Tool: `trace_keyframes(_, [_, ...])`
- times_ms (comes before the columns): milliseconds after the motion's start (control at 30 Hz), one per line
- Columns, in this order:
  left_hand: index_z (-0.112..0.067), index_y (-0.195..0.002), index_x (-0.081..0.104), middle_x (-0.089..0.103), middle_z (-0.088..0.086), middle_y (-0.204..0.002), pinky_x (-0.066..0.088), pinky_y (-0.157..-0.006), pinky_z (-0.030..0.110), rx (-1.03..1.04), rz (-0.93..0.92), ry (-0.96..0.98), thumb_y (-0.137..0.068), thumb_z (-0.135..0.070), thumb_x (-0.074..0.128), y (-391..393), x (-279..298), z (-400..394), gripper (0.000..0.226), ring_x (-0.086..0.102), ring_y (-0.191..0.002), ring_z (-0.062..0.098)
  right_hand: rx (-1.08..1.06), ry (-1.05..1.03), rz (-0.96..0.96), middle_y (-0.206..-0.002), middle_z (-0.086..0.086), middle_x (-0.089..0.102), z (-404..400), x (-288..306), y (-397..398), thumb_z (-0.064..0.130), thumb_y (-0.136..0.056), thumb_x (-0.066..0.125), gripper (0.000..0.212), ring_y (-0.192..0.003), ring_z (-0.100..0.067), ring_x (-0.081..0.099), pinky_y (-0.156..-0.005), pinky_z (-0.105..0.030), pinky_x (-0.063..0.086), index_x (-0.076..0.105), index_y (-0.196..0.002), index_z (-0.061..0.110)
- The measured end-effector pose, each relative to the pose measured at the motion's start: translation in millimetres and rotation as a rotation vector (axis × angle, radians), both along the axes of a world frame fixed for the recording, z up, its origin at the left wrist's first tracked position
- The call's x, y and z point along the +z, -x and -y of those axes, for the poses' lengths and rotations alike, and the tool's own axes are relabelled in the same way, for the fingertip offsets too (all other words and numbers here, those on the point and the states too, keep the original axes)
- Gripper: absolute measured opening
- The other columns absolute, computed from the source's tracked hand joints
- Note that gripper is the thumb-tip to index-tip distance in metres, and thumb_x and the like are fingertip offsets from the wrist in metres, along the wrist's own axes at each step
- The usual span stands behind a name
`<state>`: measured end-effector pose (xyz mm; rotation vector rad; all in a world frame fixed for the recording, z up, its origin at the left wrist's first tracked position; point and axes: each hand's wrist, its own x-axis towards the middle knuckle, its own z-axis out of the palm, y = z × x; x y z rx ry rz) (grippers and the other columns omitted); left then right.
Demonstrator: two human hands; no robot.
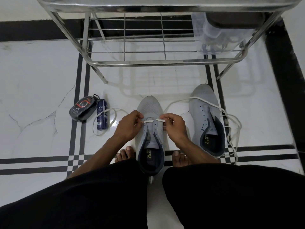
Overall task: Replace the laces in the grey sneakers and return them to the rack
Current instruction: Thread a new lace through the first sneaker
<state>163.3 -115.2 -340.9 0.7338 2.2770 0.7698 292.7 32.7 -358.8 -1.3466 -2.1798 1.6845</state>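
While both hands pinch the flat white lace (149,120) at the lowest eyelets, step in hand reads as first threading. Left hand (130,125) holds the lace end at centre frame; right hand (175,125) grips the opposite run, fingers curled tight. Lace bar lies across the near grey mesh sneaker (151,129), lower centre, between bare feet. Second grey mesh sneaker (207,119), right of centre, appears unlaced, though a loose lace crosses it. Steel wire rack (161,62) stands at top. Next: even both ends, then cross upward.
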Motion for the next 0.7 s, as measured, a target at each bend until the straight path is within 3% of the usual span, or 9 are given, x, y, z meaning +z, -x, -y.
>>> trace_keyframes(100, [-0.021,-0.104,0.062,0.06,-0.011,-0.089,0.041,-0.07,0.026,0.043,0.037,0.004,-0.093,-0.019,0.063,1.5,-1.1,0.9,0.011,0.058,-0.083,0.013,-0.002,-0.07,0.031,-0.094,0.006,0.066,4.2,4.6,1.4,0.014,-0.1,0.043,0.024,-0.089,-0.015,0.064,-0.081,-0.04,0.056,0.066,-0.095,0.019])
trace_keyframes(167, [-0.022,-0.102,0.062,0.059,-0.013,-0.087,0.04,-0.067,0.023,0.063,0.04,0.005,-0.093,-0.021,0.064,1.3,-1.1,0.0,0.009,0.058,-0.083,0.012,0.058,-0.126,0.054,-0.089,0.005,0.064,2.3,9.6,3.5,0.03,-0.099,0.054,0.018,-0.082,-0.011,0.06,-0.071,-0.029,0.049,0.062,-0.09,0.016])
trace_keyframes(233, [-0.022,-0.102,0.062,0.059,-0.012,-0.088,0.04,-0.068,0.025,0.076,0.038,0.006,-0.093,-0.022,0.064,0.5,-0.7,-1.7,0.009,0.058,-0.084,0.012,0.138,-0.206,0.072,-0.084,0.005,0.062,-1.4,9.8,5.3,0.041,-0.092,0.064,0.026,-0.078,-0.01,0.057,-0.066,-0.025,0.045,0.06,-0.083,0.017])
trace_keyframes(367, [-0.024,-0.1,0.061,0.063,-0.008,-0.093,0.04,-0.073,0.026,0.075,0.04,0.009,-0.093,-0.022,0.064,-0.2,-1.4,-1.9,0.007,0.058,-0.088,0.012,0.261,-0.265,0.04,-0.085,-0.001,0.057,-3.5,4.0,6.7,0.027,-0.096,0.061,0.021,-0.08,-0.014,0.055,-0.075,-0.032,0.051,0.054,-0.081,0.015])
trace_keyframes(467, [-0.024,-0.099,0.061,0.063,-0.009,-0.092,0.039,-0.073,0.025,0.081,0.051,0.009,-0.093,-0.022,0.064,-0.3,-2.3,-2.4,0.007,0.057,-0.089,0.011,0.239,-0.236,0.041,-0.087,-0.002,0.053,-4.5,4.2,5.8,0.022,-0.1,0.054,0.021,-0.078,-0.014,0.05,-0.073,-0.033,0.048,0.048,-0.081,0.014])
trace_keyframes(600, [-0.021,-0.103,0.063,0.062,-0.009,-0.092,0.039,-0.074,0.026,0.078,0.055,0.015,-0.094,-0.023,0.064,-0.8,-1.6,-4.2,0.009,0.057,-0.09,0.011,0.208,-0.205,0.072,-0.083,-0.001,0.05,-6.1,3.4,5.4,0.016,-0.099,0.052,0.023,-0.074,-0.014,0.045,-0.062,-0.027,0.033,0.044,-0.078,0.013])
trace_keyframes(700, [-0.022,-0.101,0.062,0.061,-0.01,-0.09,0.038,-0.069,0.023,0.078,0.047,0.018,-0.094,-0.021,0.062,-0.8,-0.9,-3.9,0.007,0.056,-0.088,0.011,0.207,-0.197,0.078,-0.078,0.002,0.049,-6.8,5.0,4.8,0.018,-0.098,0.053,0.025,-0.069,-0.01,0.043,-0.057,-0.017,0.031,0.043,-0.075,0.015])
